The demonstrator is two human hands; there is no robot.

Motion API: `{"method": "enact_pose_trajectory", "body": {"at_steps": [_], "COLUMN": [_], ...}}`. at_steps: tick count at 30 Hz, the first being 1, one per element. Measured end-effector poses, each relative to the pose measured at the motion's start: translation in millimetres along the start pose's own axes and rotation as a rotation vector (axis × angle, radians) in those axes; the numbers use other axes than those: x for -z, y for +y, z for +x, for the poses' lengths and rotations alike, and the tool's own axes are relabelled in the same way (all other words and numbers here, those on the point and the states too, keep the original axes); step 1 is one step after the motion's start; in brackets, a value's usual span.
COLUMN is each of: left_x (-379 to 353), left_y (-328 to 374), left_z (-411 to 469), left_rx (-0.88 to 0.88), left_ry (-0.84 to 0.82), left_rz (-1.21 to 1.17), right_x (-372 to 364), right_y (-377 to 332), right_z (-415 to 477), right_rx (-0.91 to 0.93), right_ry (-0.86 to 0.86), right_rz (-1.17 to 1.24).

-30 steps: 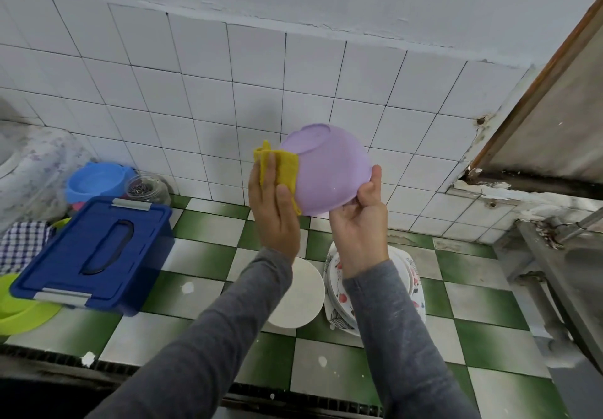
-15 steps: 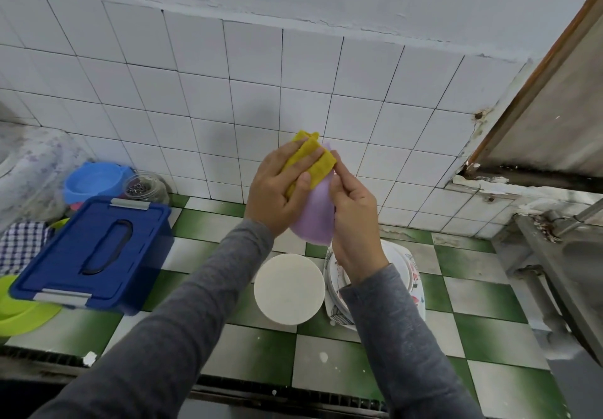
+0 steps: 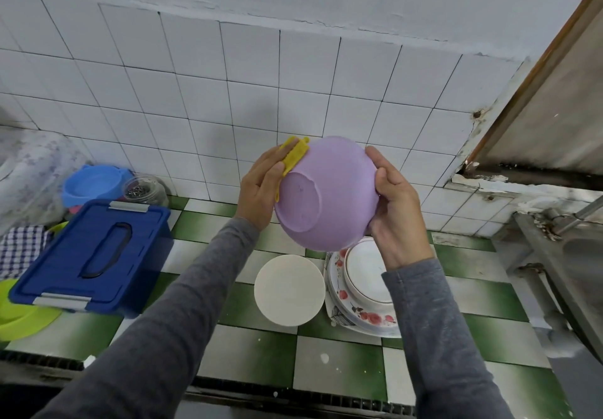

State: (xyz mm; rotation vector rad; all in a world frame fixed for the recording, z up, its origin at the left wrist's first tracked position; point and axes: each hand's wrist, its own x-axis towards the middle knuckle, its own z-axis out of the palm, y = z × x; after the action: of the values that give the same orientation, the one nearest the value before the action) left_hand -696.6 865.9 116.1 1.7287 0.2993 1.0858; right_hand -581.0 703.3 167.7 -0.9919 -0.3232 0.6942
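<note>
On the green-and-white tiled counter, a glass jar holds small dark metal bits, a blue storage box sits lid-closed, and a flowered plate carries a smaller white dish. Above them a lilac plastic bowl is held in the air, base toward the camera. The right hand grips its right side, thumb on the outer wall, other fingers hidden behind it, while the left hand presses a yellow cloth with flat fingers against its upper left. Its surface is matte and plain, with a round foot ring.
</note>
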Motion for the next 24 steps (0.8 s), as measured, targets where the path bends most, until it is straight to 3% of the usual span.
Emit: {"method": "enact_pose_trajectory", "body": {"at_steps": [9, 17, 21, 24], "left_x": [-9.3, -18.6, -21.5, -21.2], "left_y": [-0.1, 5.5, 12.3, 13.1], "left_z": [-11.0, -16.1, -13.2, -10.2], "left_rx": [0.177, 0.182, 0.154, 0.148], "left_ry": [0.059, 0.057, 0.067, 0.071], "left_rz": [-0.117, -0.088, -0.05, -0.032], "right_x": [10.8, 7.2, 1.8, 4.6], "right_y": [8.8, 18.7, 32.0, 38.3], "right_z": [6.7, 8.0, 2.6, -2.0], "right_rx": [-0.094, 0.06, 0.155, 0.244], "right_ry": [0.122, 0.367, 0.343, 0.34], "right_rz": [0.477, 0.091, -0.119, -0.428]}}
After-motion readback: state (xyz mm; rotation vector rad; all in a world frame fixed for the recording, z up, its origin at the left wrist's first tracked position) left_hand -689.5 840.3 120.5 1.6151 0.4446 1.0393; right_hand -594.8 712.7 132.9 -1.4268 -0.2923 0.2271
